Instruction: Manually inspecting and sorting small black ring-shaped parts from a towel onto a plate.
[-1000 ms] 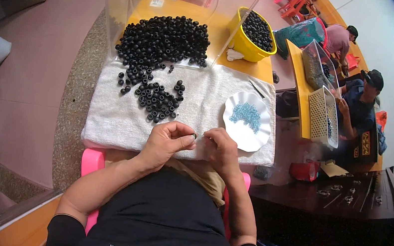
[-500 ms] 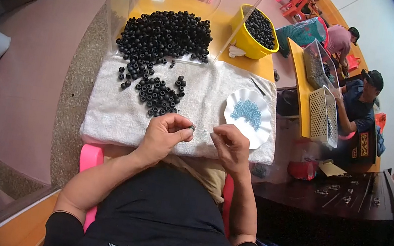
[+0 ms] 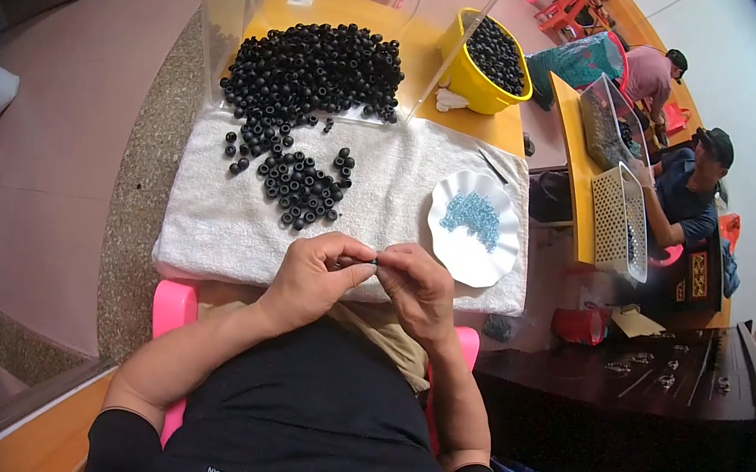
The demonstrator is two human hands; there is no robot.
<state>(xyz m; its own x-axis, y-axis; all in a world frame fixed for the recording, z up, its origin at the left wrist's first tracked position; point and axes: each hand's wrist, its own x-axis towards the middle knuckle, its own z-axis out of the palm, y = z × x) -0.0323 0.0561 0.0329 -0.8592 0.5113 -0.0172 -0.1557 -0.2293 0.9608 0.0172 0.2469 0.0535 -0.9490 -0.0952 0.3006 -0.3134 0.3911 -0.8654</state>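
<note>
Over the near edge of a white towel [image 3: 210, 227], my left hand [image 3: 310, 273] pinches a small black bead [image 3: 375, 261] between thumb and fingertips. My right hand [image 3: 421, 290] meets it there, its fingers closed against the bead; whatever it holds is too small to make out. Just beyond my left hand lies a loose group of hollow black beads [image 3: 302, 189], trailing back to a larger heap of black beads [image 3: 319, 68]. Right of my right hand, a white wavy-rimmed plate [image 3: 468, 270] carries small clear-blue pieces [image 3: 471, 218]. A thin dark tool [image 3: 492, 165] rests behind the plate.
A clear plastic bin [image 3: 469, 32] lies behind, with the large heap at its mouth. A yellow basket [image 3: 456, 68] of black beads stands at the back right. Farther right, a person [image 3: 688, 197] works beside a cream perforated basket [image 3: 615, 216]. A pink chair [image 3: 175, 306] shows beside me.
My right hand has moved left, and its fingertips now meet the bead in my left hand. My left hand has stayed nearly in place, still pinching.
</note>
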